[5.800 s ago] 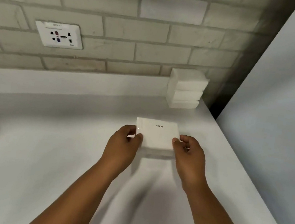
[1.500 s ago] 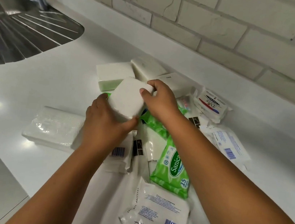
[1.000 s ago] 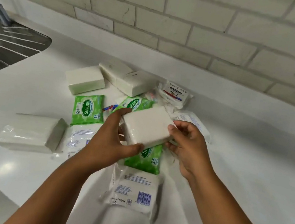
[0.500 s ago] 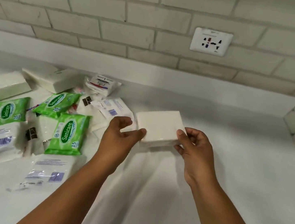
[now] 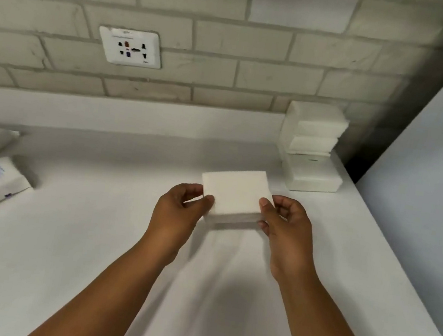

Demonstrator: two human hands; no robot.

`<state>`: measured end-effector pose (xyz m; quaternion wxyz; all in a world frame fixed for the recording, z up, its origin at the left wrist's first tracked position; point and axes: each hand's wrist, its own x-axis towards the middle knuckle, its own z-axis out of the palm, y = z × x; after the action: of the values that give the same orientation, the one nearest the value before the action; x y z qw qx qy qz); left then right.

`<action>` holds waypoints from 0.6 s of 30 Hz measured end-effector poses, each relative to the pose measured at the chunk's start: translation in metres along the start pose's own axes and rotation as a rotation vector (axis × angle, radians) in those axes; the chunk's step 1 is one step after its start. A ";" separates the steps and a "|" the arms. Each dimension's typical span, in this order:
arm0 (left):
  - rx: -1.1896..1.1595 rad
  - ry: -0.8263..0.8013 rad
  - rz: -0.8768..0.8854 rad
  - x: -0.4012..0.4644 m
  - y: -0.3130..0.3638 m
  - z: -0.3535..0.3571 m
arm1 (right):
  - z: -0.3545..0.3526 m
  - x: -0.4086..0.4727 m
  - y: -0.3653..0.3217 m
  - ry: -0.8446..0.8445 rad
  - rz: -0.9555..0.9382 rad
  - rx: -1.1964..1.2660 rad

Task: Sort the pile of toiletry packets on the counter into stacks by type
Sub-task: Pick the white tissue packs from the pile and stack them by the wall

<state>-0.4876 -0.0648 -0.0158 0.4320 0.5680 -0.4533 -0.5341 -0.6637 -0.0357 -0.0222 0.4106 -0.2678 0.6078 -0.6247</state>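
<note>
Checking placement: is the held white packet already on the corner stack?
No, both hands, left hand and right hand, hold the plain white rectangular packet short of the white packet stack.

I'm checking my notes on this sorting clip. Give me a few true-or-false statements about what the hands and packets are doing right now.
1. Both hands hold one plain white packet. True: left hand and right hand grip its sides.
2. A stack of white packets stands in the counter's right back corner. True.
3. The held packet already rests on that stack. False: it is apart, nearer the person.
4. The wall socket has a plug in it. False: nothing is plugged in.
</note>
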 end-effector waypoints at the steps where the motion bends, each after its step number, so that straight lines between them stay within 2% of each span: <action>1: 0.001 -0.024 0.000 0.003 0.001 0.016 | -0.013 0.007 -0.003 0.022 -0.003 -0.003; 10: -0.082 -0.183 -0.015 0.050 0.018 0.128 | -0.090 0.074 -0.021 0.187 -0.054 0.005; 18: -0.086 -0.182 -0.006 0.096 0.036 0.182 | -0.102 0.140 -0.036 0.288 -0.099 -0.107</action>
<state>-0.6699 -0.1676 -0.0120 0.4115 0.4993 -0.4658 -0.6037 -0.8278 -0.1010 -0.0219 0.2733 -0.2265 0.6788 -0.6428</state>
